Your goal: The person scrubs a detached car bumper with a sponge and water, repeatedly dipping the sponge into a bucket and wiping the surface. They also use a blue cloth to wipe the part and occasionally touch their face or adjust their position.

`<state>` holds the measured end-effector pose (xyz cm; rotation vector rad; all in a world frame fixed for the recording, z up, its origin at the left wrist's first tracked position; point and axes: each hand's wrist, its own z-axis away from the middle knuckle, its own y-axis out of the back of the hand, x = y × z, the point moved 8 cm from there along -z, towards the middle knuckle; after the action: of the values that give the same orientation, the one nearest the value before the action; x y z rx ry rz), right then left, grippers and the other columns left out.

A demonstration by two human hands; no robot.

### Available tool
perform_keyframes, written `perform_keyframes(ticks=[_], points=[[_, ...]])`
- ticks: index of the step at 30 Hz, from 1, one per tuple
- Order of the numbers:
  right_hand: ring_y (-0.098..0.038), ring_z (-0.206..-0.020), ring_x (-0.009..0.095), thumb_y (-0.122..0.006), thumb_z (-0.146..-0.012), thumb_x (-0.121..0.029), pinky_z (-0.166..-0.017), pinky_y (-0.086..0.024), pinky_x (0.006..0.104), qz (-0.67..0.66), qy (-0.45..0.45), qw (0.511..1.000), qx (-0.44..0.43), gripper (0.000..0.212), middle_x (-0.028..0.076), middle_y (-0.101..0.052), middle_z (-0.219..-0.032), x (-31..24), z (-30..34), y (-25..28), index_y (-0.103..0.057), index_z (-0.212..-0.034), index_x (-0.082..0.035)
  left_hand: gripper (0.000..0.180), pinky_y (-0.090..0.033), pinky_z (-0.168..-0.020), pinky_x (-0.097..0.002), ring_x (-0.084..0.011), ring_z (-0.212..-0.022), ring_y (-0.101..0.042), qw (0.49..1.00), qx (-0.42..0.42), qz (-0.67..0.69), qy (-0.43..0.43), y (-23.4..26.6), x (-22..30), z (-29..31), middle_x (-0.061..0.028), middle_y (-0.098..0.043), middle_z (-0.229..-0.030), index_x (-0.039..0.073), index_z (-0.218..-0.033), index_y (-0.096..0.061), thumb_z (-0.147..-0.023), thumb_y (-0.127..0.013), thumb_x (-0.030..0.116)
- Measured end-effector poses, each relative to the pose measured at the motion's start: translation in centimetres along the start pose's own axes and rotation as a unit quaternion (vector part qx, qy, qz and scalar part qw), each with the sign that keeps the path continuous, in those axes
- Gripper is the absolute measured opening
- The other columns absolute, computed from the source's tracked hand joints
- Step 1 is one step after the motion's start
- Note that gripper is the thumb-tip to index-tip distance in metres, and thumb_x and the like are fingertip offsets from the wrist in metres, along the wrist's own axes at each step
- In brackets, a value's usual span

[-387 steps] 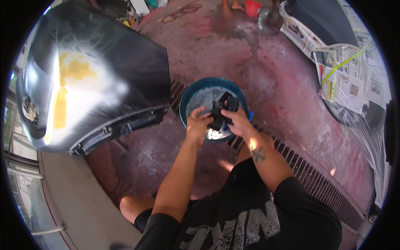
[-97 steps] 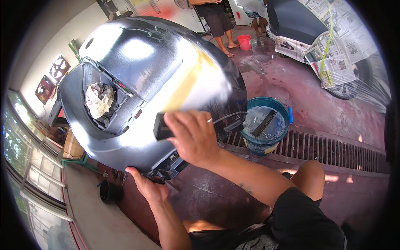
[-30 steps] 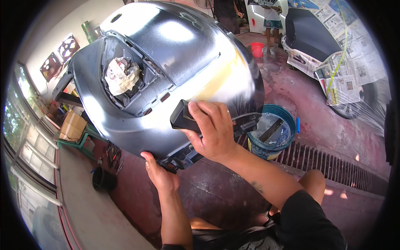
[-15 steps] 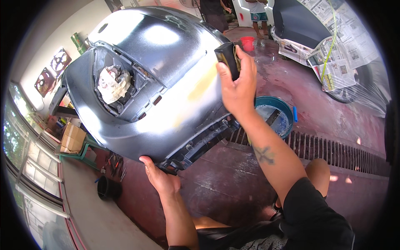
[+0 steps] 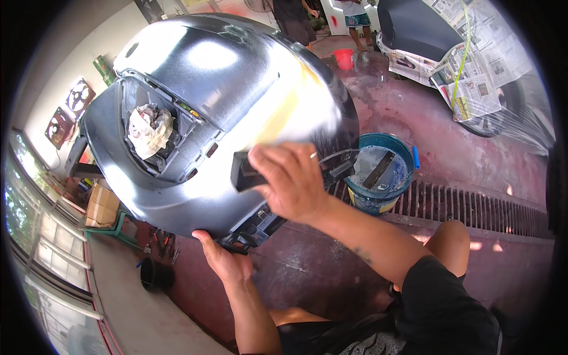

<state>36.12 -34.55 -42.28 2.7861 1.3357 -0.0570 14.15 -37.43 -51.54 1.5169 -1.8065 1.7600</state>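
Note:
A large dark-grey car bumper (image 5: 236,89) stands raised in front of me, with whitish patches and yellowish filler on its face. My right hand (image 5: 296,183) grips a black sanding block (image 5: 241,171) and has it on the pale area of the bumper's near face. At the bumper's lower edge is my left hand (image 5: 225,260), its thumb along the outside and its fingers tucked partly out of sight under the edge. Crumpled paper (image 5: 149,130) fills an opening in the bumper.
A teal bucket (image 5: 381,171) of cloudy water holds a dark strip, beside a floor grate (image 5: 473,207). Behind are a red pail (image 5: 343,58), two people, and a paper-masked vehicle (image 5: 473,89). To the left lie a black tub (image 5: 156,274), tools and a cardboard box (image 5: 103,205).
My right hand has swept the sanding block from the bumper's upper right side down and left across its face. My left hand stays at the lower edge.

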Motion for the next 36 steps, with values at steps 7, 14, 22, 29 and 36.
perform_keyframes(ticks=[7,14,22,29,36], points=[[-0.069,-0.114,0.029,-0.087,-0.092,-0.022,-0.100,-0.055,0.0429,-0.121,-0.267,0.954,0.062,0.058,0.016,-0.070,-0.124,13.5,-3.7,5.3,-0.062,-0.140,-0.001,0.081,-0.048,-0.112,-0.0381,-0.0227,-0.140,-0.058,0.999,-0.035,-0.027,-0.013,0.2,0.2,-0.7,-0.0064,-0.055,-0.161,0.007,-0.165,-0.044,-0.111,-0.053,0.067],[-0.074,-0.093,0.037,-0.075,-0.087,-0.026,-0.091,-0.057,0.0439,-0.230,-0.358,0.863,-0.273,0.120,0.025,-0.074,-0.101,8.0,-1.4,4.8,0.003,-0.177,-0.003,0.083,-0.058,-0.093,-0.0392,-0.0246,-0.126,-0.066,0.999,-0.005,-0.031,-0.018,2.0,0.6,-0.9,-0.0097,-0.059,-0.154,0.004,-0.164,-0.043,-0.111,-0.052,0.068],[-0.073,-0.086,0.052,-0.071,-0.087,-0.038,-0.084,-0.059,0.0570,-0.096,-0.268,0.857,-0.429,0.128,0.032,-0.073,-0.092,3.8,-2.0,1.8,0.014,-0.167,0.015,0.085,-0.049,-0.114,-0.0406,-0.0253,-0.139,-0.059,0.999,-0.008,-0.044,-0.008,0.7,-0.4,-0.9,-0.0078,-0.055,-0.160,0.007,-0.166,-0.042,-0.110,-0.052,0.070],[-0.074,-0.075,0.049,-0.074,-0.086,-0.034,-0.074,-0.061,0.0572,-0.160,-0.215,0.824,-0.500,0.128,0.027,-0.075,-0.089,-2.8,-0.9,-0.7,0.013,-0.169,0.012,0.083,-0.050,-0.115,-0.0432,-0.0270,-0.139,-0.060,0.999,-0.033,-0.030,0.002,0.5,0.7,-0.7,-0.0099,-0.056,-0.159,0.006,-0.165,-0.041,-0.111,-0.049,0.068],[-0.073,-0.105,0.041,-0.086,-0.085,-0.022,-0.088,-0.059,0.0482,-0.189,-0.209,0.959,-0.040,0.083,0.022,-0.073,-0.129,2.5,-0.8,4.3,-0.052,-0.157,0.000,0.085,-0.054,-0.103,-0.0380,-0.0251,-0.130,-0.064,0.997,0.012,-0.064,-0.029,0.3,0.6,-0.7,-0.0098,-0.058,-0.155,0.005,-0.166,-0.041,-0.112,-0.047,0.070]])
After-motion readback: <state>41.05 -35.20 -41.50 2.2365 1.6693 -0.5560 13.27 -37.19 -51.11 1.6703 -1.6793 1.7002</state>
